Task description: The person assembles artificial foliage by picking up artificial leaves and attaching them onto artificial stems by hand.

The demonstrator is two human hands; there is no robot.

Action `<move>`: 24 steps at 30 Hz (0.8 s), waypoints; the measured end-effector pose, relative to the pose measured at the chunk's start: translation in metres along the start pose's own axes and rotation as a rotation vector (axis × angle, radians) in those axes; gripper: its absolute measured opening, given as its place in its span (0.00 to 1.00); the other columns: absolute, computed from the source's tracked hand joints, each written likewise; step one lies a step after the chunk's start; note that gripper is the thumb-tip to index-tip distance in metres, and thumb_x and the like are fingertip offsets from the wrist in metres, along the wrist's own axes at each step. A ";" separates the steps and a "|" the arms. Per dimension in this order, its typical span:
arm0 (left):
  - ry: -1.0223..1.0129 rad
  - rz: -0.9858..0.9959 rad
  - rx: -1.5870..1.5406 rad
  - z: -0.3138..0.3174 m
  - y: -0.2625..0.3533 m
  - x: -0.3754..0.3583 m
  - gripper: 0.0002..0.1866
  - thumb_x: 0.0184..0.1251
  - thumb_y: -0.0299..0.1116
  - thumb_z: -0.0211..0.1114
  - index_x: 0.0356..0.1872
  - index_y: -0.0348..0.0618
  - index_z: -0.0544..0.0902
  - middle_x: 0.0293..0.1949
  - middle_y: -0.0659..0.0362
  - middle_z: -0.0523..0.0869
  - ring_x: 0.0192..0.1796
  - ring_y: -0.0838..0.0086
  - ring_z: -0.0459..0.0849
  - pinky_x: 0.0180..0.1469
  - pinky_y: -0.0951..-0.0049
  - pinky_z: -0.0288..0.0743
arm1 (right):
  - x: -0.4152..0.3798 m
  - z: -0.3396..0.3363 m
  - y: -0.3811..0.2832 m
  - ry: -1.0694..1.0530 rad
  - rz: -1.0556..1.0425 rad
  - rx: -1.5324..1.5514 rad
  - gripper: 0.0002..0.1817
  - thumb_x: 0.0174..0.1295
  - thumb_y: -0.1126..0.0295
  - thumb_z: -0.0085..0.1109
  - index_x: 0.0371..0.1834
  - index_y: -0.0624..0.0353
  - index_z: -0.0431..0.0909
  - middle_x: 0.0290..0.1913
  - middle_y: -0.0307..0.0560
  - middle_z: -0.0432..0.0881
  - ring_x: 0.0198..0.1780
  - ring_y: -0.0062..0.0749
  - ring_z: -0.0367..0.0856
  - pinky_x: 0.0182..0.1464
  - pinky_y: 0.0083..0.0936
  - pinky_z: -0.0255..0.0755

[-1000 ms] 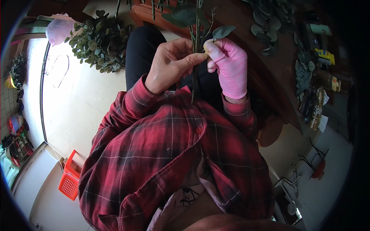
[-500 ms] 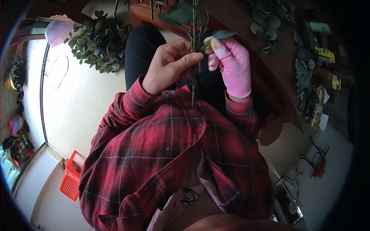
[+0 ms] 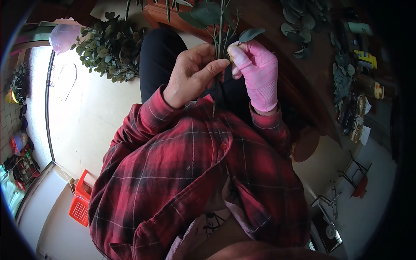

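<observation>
My bare left hand [image 3: 193, 76] is closed round an upright leafy stem [image 3: 215, 99], thumb laid across it. The stem's lower end hangs in front of the plaid shirt, and broad green leaves [image 3: 205, 14] spread from its upper part. My right hand [image 3: 255, 71], in a pink glove with pale, stained fingertips, is pinched on a small leaf sprig [image 3: 251, 34]. Its single leaf sticks up above the gloved fingers. Both hands are side by side at the stem, the right fingertips close to the left thumb.
A leafy bunch [image 3: 110, 47] stands on the floor at left. More leaves [image 3: 305, 21] lie on the dark wooden table [image 3: 314, 82] at right, with a yellow container [image 3: 366, 60] and a jar [image 3: 378, 91] beyond. An orange plastic stool [image 3: 80, 206] is at lower left.
My right hand has moved slightly left, bringing the small leaf sprig closer to the stem. The stem's lower end has shifted a little left and up; my left hand keeps its grip.
</observation>
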State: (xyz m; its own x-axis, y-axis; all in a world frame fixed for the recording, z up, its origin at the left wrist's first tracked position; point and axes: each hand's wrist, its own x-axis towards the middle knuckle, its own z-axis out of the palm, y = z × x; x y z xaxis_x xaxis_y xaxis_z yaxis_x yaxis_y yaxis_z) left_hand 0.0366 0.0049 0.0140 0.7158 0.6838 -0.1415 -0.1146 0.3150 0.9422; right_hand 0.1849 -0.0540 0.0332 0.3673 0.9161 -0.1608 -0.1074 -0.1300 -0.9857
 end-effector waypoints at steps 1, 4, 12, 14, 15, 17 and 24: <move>0.001 0.009 -0.009 0.001 0.001 0.000 0.07 0.70 0.31 0.59 0.38 0.36 0.76 0.25 0.62 0.81 0.20 0.89 0.67 0.22 0.87 0.59 | -0.001 0.000 0.000 0.004 -0.001 -0.004 0.05 0.62 0.73 0.61 0.33 0.63 0.78 0.21 0.33 0.76 0.21 0.09 0.70 0.23 0.10 0.64; -0.004 0.038 -0.022 0.003 0.002 0.001 0.07 0.70 0.30 0.59 0.38 0.35 0.76 0.25 0.62 0.81 0.19 0.89 0.67 0.22 0.87 0.59 | -0.003 0.001 0.000 0.015 0.000 -0.001 0.04 0.62 0.73 0.61 0.32 0.63 0.78 0.21 0.33 0.76 0.21 0.09 0.70 0.23 0.10 0.64; -0.023 0.064 -0.041 0.004 -0.002 0.002 0.07 0.69 0.30 0.60 0.39 0.35 0.77 0.25 0.63 0.81 0.19 0.89 0.66 0.21 0.87 0.58 | -0.004 0.000 0.001 0.016 0.009 0.003 0.04 0.61 0.74 0.61 0.32 0.64 0.78 0.21 0.34 0.76 0.20 0.09 0.70 0.23 0.10 0.64; -0.023 0.060 -0.032 0.003 -0.002 0.002 0.08 0.69 0.30 0.60 0.40 0.35 0.77 0.26 0.63 0.81 0.19 0.89 0.66 0.21 0.87 0.58 | -0.004 0.000 0.002 0.005 0.006 0.008 0.04 0.61 0.74 0.61 0.32 0.64 0.79 0.22 0.33 0.76 0.20 0.09 0.70 0.23 0.10 0.64; -0.024 0.058 -0.027 0.003 -0.002 0.002 0.08 0.69 0.30 0.61 0.41 0.35 0.77 0.26 0.63 0.81 0.19 0.90 0.66 0.21 0.87 0.57 | -0.004 0.000 0.002 0.001 0.009 0.011 0.04 0.61 0.74 0.61 0.32 0.64 0.79 0.22 0.34 0.76 0.20 0.10 0.70 0.23 0.10 0.64; -0.045 0.023 -0.055 0.001 0.001 0.001 0.08 0.68 0.27 0.60 0.43 0.31 0.78 0.30 0.62 0.82 0.27 0.85 0.73 0.30 0.83 0.67 | -0.004 0.000 0.002 -0.007 0.016 0.015 0.04 0.61 0.74 0.62 0.32 0.64 0.79 0.21 0.34 0.76 0.20 0.10 0.70 0.23 0.10 0.64; -0.068 0.015 -0.087 -0.001 0.002 0.000 0.09 0.68 0.26 0.60 0.44 0.30 0.78 0.32 0.62 0.83 0.31 0.85 0.76 0.33 0.83 0.70 | -0.004 -0.002 0.003 -0.034 0.019 0.005 0.05 0.61 0.73 0.61 0.32 0.64 0.79 0.20 0.34 0.75 0.20 0.10 0.70 0.22 0.10 0.64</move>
State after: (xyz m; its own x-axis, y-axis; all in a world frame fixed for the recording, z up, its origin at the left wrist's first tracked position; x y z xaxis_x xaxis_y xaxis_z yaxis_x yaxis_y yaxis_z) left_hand 0.0356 0.0057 0.0153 0.7586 0.6432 -0.1039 -0.1831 0.3634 0.9135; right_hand 0.1845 -0.0587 0.0305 0.3340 0.9257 -0.1777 -0.1186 -0.1458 -0.9822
